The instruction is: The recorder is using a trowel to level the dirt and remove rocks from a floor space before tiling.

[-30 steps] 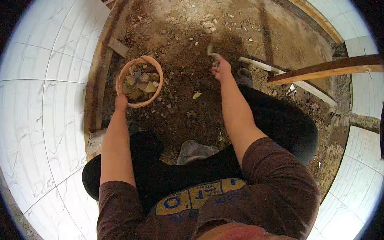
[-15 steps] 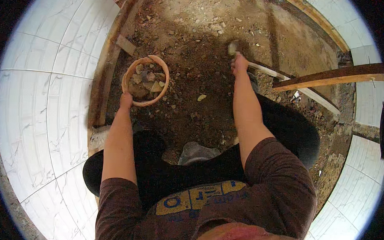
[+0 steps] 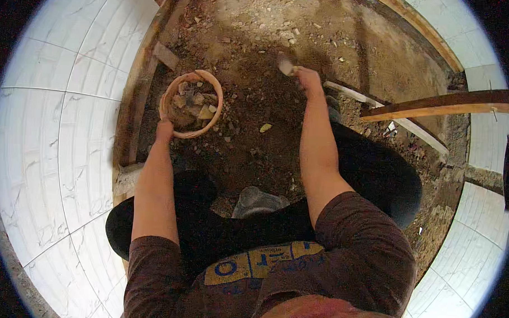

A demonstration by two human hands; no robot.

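My left hand (image 3: 164, 130) grips the near-left rim of a round orange-brown basin (image 3: 216, 110). Broken stones and rubble (image 3: 192, 103) lie inside it; the basin stands on the dirt floor. Off to the right, my right hand (image 3: 307, 79) is closed around a pale grey, rounded thing (image 3: 286, 65) that sticks out to its left. Motion smears it, so I cannot tell whether it is a stone or a tool blade. It is just above or at the dirt (image 3: 257, 83), which cannot be told apart.
White marbled tiles (image 3: 36, 134) border the pit on the left, behind a wooden board (image 3: 133, 121). A wooden beam (image 3: 436, 105) and a pale strip (image 3: 415, 132) jut in from the right. A yellowish chip (image 3: 265, 128) and small stones dot the dirt.
My right hand has swept left with the pale grey thing. My left hand stays on the basin's rim; the whole view has shifted slightly.
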